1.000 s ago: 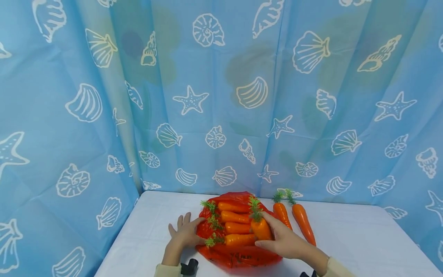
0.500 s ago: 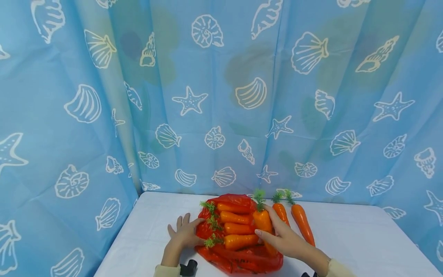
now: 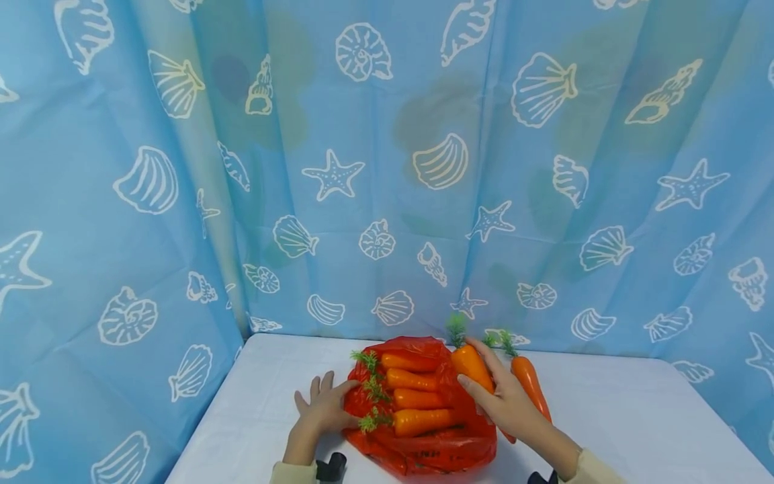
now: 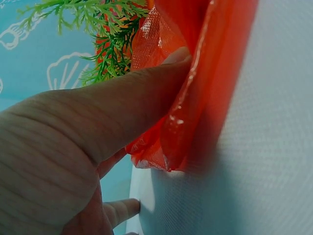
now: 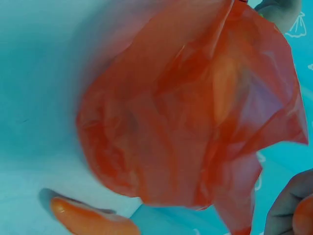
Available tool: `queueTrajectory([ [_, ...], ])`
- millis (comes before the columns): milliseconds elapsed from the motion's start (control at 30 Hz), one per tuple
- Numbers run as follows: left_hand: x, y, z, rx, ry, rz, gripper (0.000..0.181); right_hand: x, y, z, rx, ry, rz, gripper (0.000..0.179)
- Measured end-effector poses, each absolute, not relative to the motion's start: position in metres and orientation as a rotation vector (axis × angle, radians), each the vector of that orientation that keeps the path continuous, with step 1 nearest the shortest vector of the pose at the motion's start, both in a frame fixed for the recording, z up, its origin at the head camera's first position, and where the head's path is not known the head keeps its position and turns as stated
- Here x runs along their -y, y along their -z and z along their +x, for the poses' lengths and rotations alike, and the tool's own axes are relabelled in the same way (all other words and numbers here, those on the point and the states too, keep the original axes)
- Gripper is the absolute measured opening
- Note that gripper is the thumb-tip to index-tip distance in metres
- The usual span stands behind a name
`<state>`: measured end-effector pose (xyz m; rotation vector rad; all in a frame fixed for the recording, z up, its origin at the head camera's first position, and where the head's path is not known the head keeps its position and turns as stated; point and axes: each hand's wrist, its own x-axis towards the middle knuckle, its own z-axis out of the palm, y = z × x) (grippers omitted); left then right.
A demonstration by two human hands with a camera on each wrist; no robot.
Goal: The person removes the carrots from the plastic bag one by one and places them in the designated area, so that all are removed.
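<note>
A thin red plastic bag (image 3: pixel 450 454) lies on the table with its mouth toward my left hand (image 3: pixel 326 409). Several orange carrots (image 3: pixel 420 422) lie side by side in it, their green tops (image 3: pixel 373 388) pointing left. My left fingers are spread and mostly straight; in the left wrist view the thumb (image 4: pixel 132 103) reaches straight in behind the bag's rim (image 4: pixel 188 122). My right hand (image 3: pixel 510 400) grips another carrot (image 3: pixel 471 366) over the bag's right side, green top up and away. The right wrist view catches only a bit of that carrot (image 5: pixel 304 215).
One more carrot (image 3: pixel 529 383) lies on the white table (image 3: pixel 617 417) to the right. Another beside it is mostly hidden by my right hand. A blue curtain (image 3: pixel 387 168) with white shell prints hangs behind the table and along its left side.
My right hand has moved the carrot from over the bag's middle, back and to the right. The bag's front side has been pushed lower. The left hand has stayed in place.
</note>
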<state>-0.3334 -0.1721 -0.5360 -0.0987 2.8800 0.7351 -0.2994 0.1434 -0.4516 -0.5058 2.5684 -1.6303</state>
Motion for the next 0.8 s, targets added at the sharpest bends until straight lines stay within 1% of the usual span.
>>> queueTrajectory([
  [300,0.172,0.537,-0.333,-2.871,-0.759,-0.114,0.072,-0.151,0.454,-0.3,-2.655,1.507,-0.462,0.058],
  [633,0.171,0.535,-0.332,-2.878,-0.759,-0.114,0.072,-0.157,0.456,-0.301,-2.742,1.418,-0.513,0.059],
  [800,0.17,0.535,-0.333,-2.869,-0.773,-0.122,0.071,-0.162,0.454,-0.302,-2.762,1.355,-0.468,0.06],
])
